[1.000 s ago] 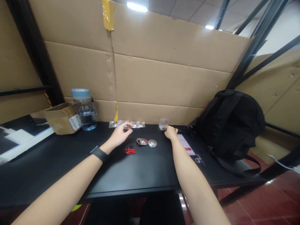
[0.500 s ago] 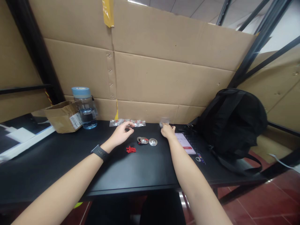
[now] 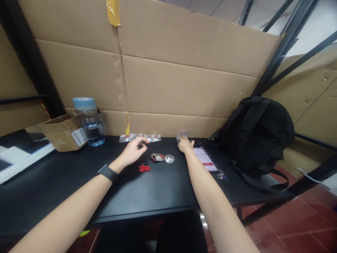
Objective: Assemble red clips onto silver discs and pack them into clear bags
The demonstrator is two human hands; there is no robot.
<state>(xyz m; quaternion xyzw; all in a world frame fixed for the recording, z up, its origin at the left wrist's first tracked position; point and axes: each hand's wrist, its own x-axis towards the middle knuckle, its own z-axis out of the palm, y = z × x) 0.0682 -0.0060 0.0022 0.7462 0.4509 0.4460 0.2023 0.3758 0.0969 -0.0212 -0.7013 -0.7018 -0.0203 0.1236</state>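
My left hand (image 3: 134, 150) hovers over the black table with its fingers curved and apart, nothing visible between them. To its right lie several round, shiny metal discs (image 3: 159, 157), like small finger cymbals; one disc (image 3: 169, 159) sits slightly apart. Nearer to me is a small bunch of red bands or cords (image 3: 144, 168). My right hand (image 3: 185, 144) reaches to the back of the table. Its fingertips touch a crumpled clear plastic bag (image 3: 182, 134), while the thumb is spread out to the side. Behind my left hand rests a row of clear packets (image 3: 154, 137) with red and silver contents.
A phone (image 3: 206, 160) lies right of my right forearm, with a keyring (image 3: 221, 175) beside it. A black backpack (image 3: 258, 140) stands at the right. On the left are a water bottle (image 3: 91, 123) and a cardboard box (image 3: 63, 133). Cardboard (image 3: 168, 95) walls the back.
The camera view has turned slightly, so everything sits a little further left. My right hand has eased off the plastic bag slightly, and more of the bag shows. My left hand keeps its pose.
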